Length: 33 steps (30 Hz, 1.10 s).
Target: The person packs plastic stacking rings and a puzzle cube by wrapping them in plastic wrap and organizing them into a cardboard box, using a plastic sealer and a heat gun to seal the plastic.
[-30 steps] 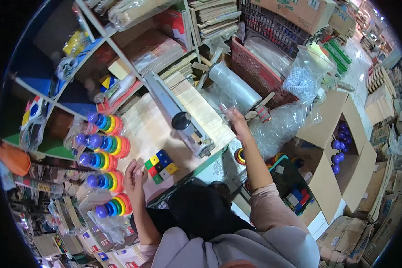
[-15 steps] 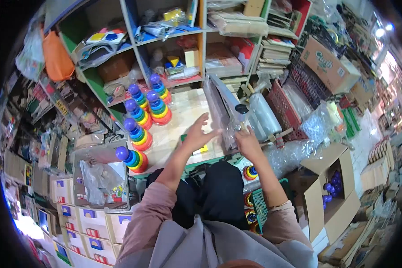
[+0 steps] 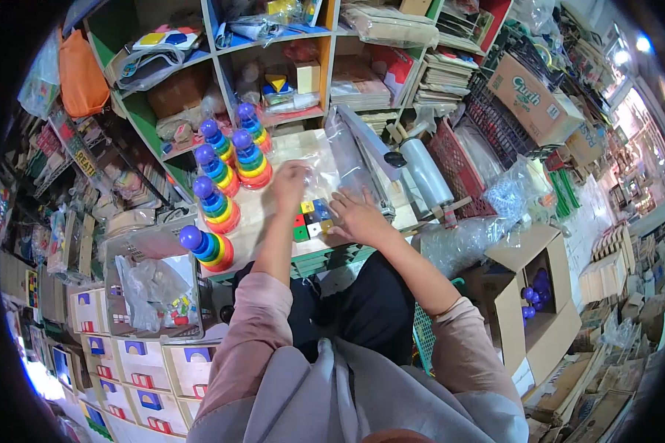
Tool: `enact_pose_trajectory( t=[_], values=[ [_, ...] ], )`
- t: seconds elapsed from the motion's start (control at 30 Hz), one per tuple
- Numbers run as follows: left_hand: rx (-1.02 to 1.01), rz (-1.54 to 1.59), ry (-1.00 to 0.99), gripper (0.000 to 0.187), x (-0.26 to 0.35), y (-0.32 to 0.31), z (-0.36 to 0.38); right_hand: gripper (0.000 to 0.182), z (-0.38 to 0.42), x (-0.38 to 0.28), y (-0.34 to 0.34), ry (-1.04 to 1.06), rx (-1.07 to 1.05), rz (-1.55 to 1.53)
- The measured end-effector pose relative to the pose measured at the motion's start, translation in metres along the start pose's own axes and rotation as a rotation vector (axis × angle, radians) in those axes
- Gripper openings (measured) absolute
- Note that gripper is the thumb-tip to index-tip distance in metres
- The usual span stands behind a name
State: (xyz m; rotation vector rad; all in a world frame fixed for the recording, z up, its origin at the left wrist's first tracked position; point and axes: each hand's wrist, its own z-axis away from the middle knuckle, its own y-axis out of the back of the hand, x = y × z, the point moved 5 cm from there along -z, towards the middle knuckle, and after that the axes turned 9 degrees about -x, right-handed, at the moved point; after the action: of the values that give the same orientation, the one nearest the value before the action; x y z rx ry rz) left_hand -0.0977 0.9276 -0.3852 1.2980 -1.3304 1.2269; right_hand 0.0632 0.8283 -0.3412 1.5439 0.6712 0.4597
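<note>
On the pale wooden table point(image 3: 262, 208) lies a group of coloured cubes point(image 3: 312, 220) in green, white, yellow, red and blue. My right hand point(image 3: 356, 214) rests at their right side, fingers spread. Beyond the cubes, my left hand point(image 3: 291, 179) has its fingers bent together at a clear plastic sheet point(image 3: 319, 173); what lies between them is too small to make out. Several stacking-ring towers point(image 3: 216, 247) with purple balls on top stand along the table's left side. A long sealer arm point(image 3: 373, 144) with a black knob point(image 3: 395, 159) is raised at the right.
A plastic roll point(image 3: 427, 173) lies right of the sealer, near a red crate point(image 3: 458, 170). An open carton point(image 3: 510, 314) of purple balls stands at lower right, a grey basket point(image 3: 192, 277) at lower left. Shelves point(image 3: 273, 52) rise behind the table.
My right hand has left the sealer's knob area and come down beside the cubes. My left hand has moved away from them, up and left. The cubes are now more visible, and the camera view has shifted.
</note>
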Motion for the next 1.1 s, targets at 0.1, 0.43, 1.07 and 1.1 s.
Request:
enact_pose_trajectory(
  t=[0.1,0.43,1.07,1.1],
  values=[
    [0.195,0.403,0.189,0.018,-0.008,0.041,0.000,0.051,0.006,0.005,0.004,-0.061,0.072,-0.084],
    [0.096,0.000,-0.239,0.010,0.041,0.047,0.022,0.047,0.111,0.152,-0.050,-0.893,0.564,-0.709],
    [-0.274,0.038,0.115,0.097,-0.002,-0.002,0.007,0.018,0.109,0.229,-0.074,-0.814,1.243,-1.717],
    [-0.279,0.073,0.120,0.094,-0.010,-0.002,0.004,0.018,0.109,0.232,-0.076,-0.813,1.230,-1.726]
  ],
)
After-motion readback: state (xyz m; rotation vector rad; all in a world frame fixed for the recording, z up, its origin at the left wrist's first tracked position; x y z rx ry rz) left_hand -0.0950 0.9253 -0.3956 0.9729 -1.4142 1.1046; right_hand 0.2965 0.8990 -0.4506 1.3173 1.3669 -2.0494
